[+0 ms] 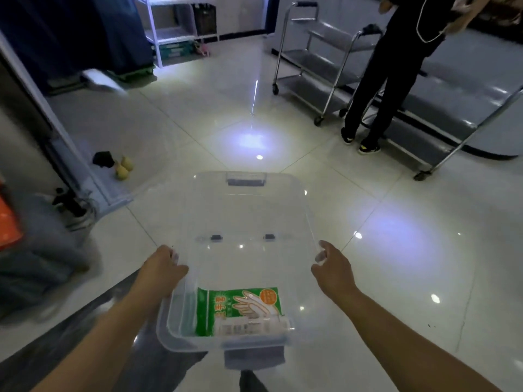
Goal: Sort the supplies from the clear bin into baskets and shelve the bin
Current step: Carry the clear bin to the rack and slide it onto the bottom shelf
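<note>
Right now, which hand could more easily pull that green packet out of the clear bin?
Probably the right hand: it looks open beside the clear bin, while the left hand grips the rim. The green packet lies between them.

Head view looks steeply down, close above hands (249,268).

Clear bin (181,306), green packet (240,304) inside

One clear bin (181,321) with one lid (246,210), one green packet (240,309) inside, two hands, two steel carts, one white shelf unit (169,26), one bystander (396,66).
</note>
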Motion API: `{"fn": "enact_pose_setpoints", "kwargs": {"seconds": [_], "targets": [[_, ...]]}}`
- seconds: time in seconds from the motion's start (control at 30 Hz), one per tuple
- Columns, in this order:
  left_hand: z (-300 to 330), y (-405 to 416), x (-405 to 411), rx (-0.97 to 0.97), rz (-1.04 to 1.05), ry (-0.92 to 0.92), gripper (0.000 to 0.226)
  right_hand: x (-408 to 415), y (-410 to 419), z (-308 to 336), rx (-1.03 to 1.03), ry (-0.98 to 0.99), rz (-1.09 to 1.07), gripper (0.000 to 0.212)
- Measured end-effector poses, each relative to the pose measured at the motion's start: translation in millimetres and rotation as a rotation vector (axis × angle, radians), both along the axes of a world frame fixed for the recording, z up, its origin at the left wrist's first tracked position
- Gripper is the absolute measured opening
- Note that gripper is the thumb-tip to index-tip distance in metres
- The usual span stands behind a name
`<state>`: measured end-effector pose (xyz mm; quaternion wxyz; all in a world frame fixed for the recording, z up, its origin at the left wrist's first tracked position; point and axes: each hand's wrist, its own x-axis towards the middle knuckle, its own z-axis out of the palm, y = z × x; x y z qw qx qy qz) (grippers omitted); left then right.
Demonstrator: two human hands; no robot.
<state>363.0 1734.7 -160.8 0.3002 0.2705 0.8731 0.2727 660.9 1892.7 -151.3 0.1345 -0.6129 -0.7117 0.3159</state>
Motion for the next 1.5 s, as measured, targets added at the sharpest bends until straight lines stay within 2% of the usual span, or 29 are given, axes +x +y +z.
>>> {"fn": "enact_pose_setpoints", "kwargs": {"seconds": [0.13,0.33,0.47,0.73,1.1,1.23,1.5], "targets": [[10.0,84.3,-69.9,0.05,0.008,-0.029,0.022,-73.0,84.5,6.9,0.01,0.003,-0.006,0.06],[24.1,197.9,-160.5,0.113,0.046,0.068,0.018,-160.6,196.9,16.3,0.03,0.032,0.003,0.063],[21.7,263.8,-203.6,0.19,0.069,0.069,0.016,-208.9,267.8,14.4,0.042,0.028,0.023,0.062],[8.0,431.4,-316.3,0.147,0.133,0.083,0.017,-335.8,458.5,-1.6,0.01,0.061,0.115,0.059],[26.1,614.6,-487.2,0.17,0.319,0.165,0.017,-555.3,695.3,23.7,0.0,0.052,0.29,0.053],[24.2,686.5,-563.5,0.186,0.315,0.178,0.015,-636.2,768.0,23.3,0.042,0.023,0.321,0.057],[23.7,834.3,-741.7,0.227,0.279,0.119,0.014,-801.6,905.8,30.5,0.057,0.018,0.249,0.047]]}}
